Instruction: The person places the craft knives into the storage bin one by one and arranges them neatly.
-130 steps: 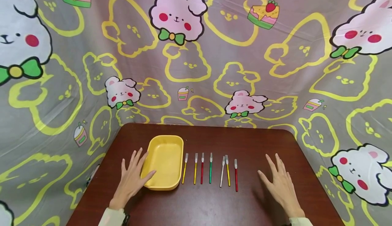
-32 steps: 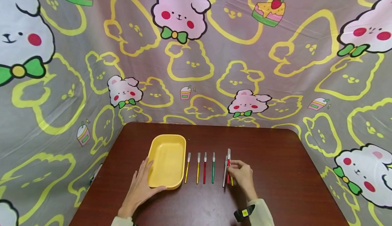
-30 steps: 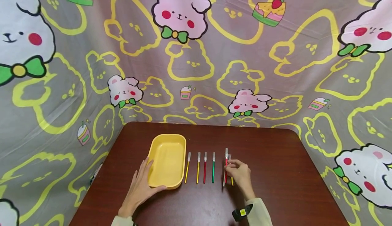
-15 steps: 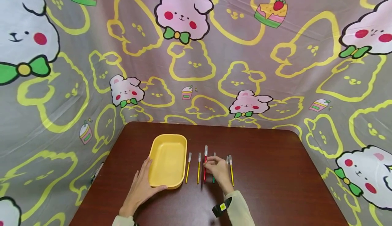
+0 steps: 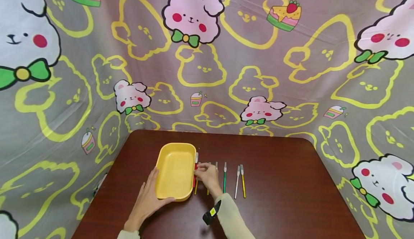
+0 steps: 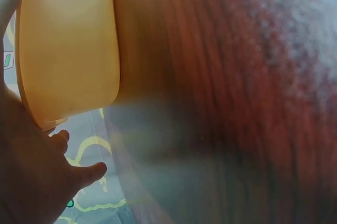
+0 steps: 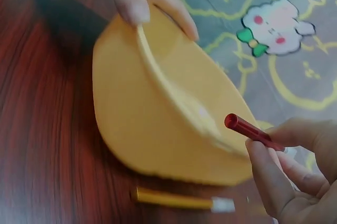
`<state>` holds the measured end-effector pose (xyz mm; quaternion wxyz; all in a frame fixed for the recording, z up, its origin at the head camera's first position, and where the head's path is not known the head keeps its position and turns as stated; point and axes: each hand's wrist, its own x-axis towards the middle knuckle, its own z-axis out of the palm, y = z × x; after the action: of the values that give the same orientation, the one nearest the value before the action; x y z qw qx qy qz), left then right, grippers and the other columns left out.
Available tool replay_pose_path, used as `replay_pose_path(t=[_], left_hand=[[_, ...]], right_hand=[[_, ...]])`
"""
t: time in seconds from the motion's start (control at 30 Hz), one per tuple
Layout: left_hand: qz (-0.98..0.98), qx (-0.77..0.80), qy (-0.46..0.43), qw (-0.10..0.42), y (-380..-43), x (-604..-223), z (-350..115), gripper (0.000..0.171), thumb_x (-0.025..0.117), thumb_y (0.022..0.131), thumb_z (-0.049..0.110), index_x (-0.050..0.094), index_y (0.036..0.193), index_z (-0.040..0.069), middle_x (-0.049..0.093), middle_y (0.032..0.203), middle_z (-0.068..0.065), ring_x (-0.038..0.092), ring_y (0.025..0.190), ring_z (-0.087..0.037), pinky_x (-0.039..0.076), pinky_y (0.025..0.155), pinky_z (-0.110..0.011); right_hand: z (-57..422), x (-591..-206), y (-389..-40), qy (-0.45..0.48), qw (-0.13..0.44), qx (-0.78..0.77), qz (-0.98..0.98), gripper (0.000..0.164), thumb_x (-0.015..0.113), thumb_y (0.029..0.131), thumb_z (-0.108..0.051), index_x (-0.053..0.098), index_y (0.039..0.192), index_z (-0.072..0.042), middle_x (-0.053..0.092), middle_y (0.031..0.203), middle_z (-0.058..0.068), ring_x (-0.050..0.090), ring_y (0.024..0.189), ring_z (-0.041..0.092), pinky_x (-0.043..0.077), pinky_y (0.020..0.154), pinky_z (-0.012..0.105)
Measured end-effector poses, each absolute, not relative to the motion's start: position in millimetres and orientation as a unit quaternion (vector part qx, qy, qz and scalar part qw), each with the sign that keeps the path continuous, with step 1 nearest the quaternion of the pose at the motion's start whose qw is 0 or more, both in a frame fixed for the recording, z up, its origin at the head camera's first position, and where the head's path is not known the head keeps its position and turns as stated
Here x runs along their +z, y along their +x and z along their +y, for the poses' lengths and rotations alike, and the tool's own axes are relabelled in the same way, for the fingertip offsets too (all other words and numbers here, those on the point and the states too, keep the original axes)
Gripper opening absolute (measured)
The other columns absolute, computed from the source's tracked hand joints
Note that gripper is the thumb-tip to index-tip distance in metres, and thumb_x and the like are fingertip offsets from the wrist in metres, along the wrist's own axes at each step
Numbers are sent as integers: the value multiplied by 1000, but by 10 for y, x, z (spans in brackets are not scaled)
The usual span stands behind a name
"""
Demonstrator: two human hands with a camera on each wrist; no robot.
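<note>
My right hand (image 5: 207,176) pinches a red craft knife (image 7: 253,130) with a clear cap between thumb and fingertips. It holds the knife upright in the head view, over the right rim of the yellow tray (image 5: 191,152). Against the tray's near left corner rests my left hand (image 5: 149,192), fingers fairly straight along the left side and thumb along the near wall. A yellow craft knife (image 7: 174,198) lies beside the tray, partly behind the right hand in the head view. The tray holds nothing.
Further right on the brown table (image 5: 278,174) lie a green craft knife (image 5: 224,179), a silver one (image 5: 237,183) and a yellow one (image 5: 243,181). Others are partly hidden by the right hand. A patterned cloth (image 5: 207,70) surrounds the table's back and sides.
The right hand came from the table's right, picked up the rightmost red craft knife and carried it left over the row to the tray. The left hand shifted slightly nearer along the tray's corner.
</note>
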<state>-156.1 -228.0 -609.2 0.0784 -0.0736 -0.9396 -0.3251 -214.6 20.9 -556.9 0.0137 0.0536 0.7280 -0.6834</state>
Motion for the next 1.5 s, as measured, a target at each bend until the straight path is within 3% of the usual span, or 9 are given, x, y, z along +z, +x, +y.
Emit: replay_pose_path(t=[0.63,0.9,1.5], left_hand=[[-940,-316,-85,99,-1573,-6085,-2289,132,88,73,67,23,166,1,25,170,-20,40,147,-48,30,110,-78],[-935,-320,-94,122,-1571,-6116,-2241,133,90,71,66,26,164,-2,27,170,-19,43,145,-48,32,108,-78],[-935,-330,-77,110,-1550,-6112,-2255,135,90,71,69,23,166,0,25,172,-18,44,143,-48,37,110,-71]], right_hand=[[-770,-5650,-2158,93,48,-657,747,13,82,82,8,75,93,3,75,74,8,75,63,23,63,61,37],[-804,-5838,-2149,149,69,-658,734,15,82,80,12,72,87,2,70,70,5,67,53,12,58,51,26],[-879,-5984,-2135,138,48,-625,767,19,80,73,13,70,72,-4,64,61,1,63,48,10,54,47,24]])
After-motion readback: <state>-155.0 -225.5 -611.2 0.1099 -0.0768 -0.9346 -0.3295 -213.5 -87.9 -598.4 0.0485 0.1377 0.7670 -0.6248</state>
